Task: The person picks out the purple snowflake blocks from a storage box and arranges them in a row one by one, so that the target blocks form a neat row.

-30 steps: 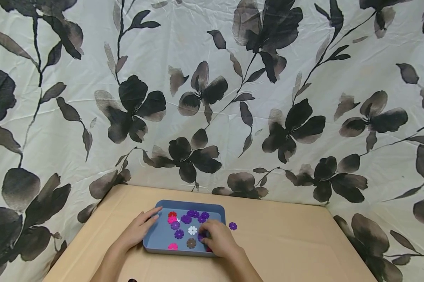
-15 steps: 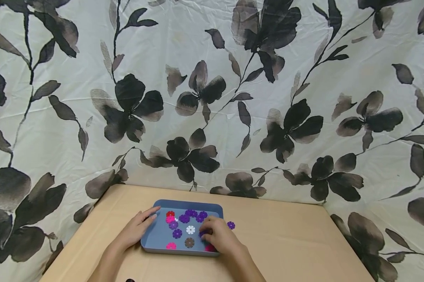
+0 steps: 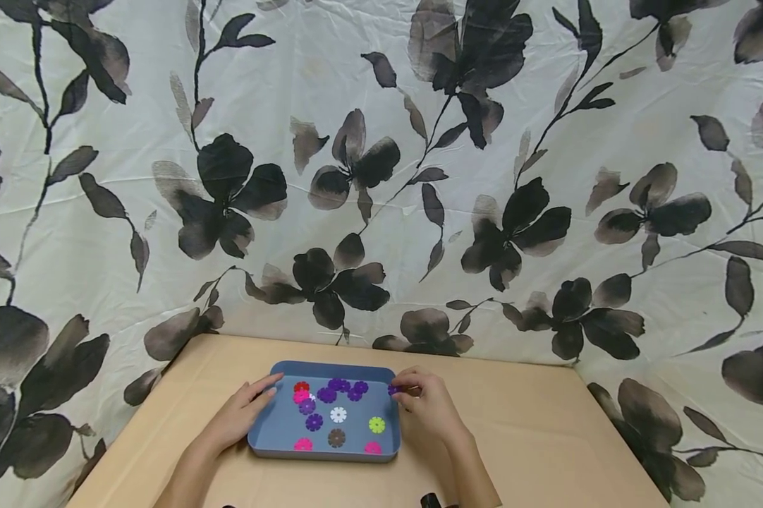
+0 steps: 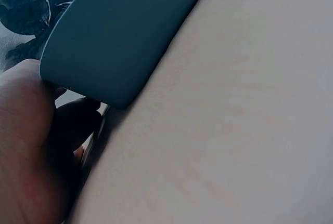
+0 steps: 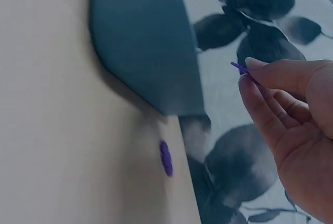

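A blue tray (image 3: pixel 254 430) holds several flower-shaped plastic discs, mostly purple, with white (image 3: pixel 338 415), brown (image 3: pixel 336 438), yellow-green (image 3: pixel 376 425), red and pink ones among them. My left hand (image 3: pixel 237 413) rests at the tray's left edge, its fingers extended against the rim. Just off the right edge, my right hand (image 3: pixel 429 402) pinches a purple disc (image 5: pixel 240 68) between thumb and fingertips, seen edge-on in the right wrist view. Another purple disc (image 5: pixel 166 158) lies on the table beside the tray; in the head view my right hand hides it.
The tray stands on a light tan tabletop (image 3: pixel 521 430). Behind the table hangs a white cloth (image 3: pixel 331 63) with dark floral print. A small black object (image 3: pixel 429 500) shows at the bottom edge of the head view.
My right hand has lifted out of the tray with a purple disc and moved right, past the rim. The yellow-green disc and a pink one are uncovered. My left hand stays at the rim.
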Demonstrator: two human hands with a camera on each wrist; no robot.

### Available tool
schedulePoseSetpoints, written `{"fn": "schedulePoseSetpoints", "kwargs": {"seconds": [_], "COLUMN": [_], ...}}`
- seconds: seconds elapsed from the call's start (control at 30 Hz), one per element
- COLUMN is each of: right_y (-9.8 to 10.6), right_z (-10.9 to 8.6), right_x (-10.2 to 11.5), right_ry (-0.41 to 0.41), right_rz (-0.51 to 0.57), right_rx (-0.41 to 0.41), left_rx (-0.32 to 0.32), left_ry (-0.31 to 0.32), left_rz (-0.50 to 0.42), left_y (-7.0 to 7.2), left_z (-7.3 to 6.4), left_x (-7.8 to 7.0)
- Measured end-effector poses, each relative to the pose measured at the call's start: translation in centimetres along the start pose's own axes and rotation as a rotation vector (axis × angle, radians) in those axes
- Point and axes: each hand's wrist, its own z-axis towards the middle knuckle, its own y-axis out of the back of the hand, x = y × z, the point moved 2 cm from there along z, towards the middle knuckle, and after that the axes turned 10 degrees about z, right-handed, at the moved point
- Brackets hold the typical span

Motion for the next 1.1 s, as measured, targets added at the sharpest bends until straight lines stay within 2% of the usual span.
{"fn": "schedulePoseSetpoints", "kwargs": {"seconds": [0.27, 0.37, 0.5, 0.6, 0.77, 0.93, 1.1], "right_y": [2.6, 3.4, 4.2, 4.5, 4.6, 4.2, 4.0], "right_z": [-0.3, -0.5, -0.9, -1.2, -1.5, -1.7, -1.9], "right_x": [-1.0, -1.7, -2.7, -3.5, -5.0, -5.9, -6.3], "right_ry": [-0.026, -0.028, -0.031, -0.075, -0.186, -0.214, -0.213], "right_rz": [0.017, -0.020, -0.128, -0.166, -0.137, -0.098, -0.109], "right_rx": [-0.093, -0.106, -0.118, -0.125, -0.114, -0.072, -0.051], "left_rx": [-0.004, -0.003, -0.001, -0.006, -0.021, -0.010, -0.008], "left_ry": [-0.009, -0.010, -0.014, -0.021, -0.037, -0.021, -0.032], "left_rz": [0.004, 0.007, 0.010, 0.015, 0.024, 0.010, 0.018], "left_y": [0.1, 0.1, 0.1, 0.0, 0.0, 0.0, 0.0], "left_z": [0.1, 0.0, 0.0, -0.1, 0.0, 0.0, 0.0], "left_x": [0.2, 0.1, 0.1, 0.1, 0.1, 0.2, 0.1]}}
